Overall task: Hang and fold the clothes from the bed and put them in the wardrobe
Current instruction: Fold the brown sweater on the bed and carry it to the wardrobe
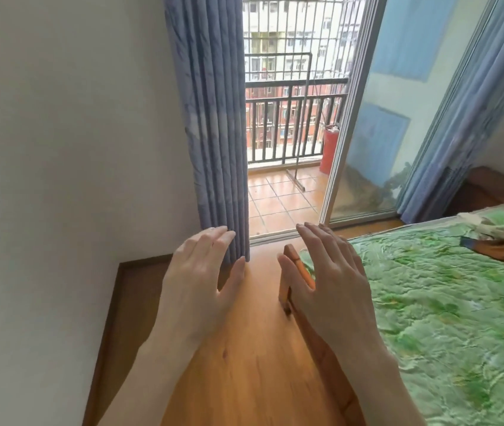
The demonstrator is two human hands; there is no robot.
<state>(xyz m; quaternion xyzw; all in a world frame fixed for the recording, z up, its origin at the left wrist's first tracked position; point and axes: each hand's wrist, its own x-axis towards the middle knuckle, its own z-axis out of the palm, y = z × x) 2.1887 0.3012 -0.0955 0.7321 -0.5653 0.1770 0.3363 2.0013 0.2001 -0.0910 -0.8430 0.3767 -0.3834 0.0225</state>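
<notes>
Over floor, left hand flat and empty, right hand the same, clothes far right of it on bed — turn right, grab one garment by shoulders, not the heap.

The clothes run off the right edge, and the right hand hides the bed corner.

Left hand and right hand are held out flat, fingers straight, nothing gripped, above the wooden floor. Bed is seen at right, clothes piled at its far edge.
</notes>
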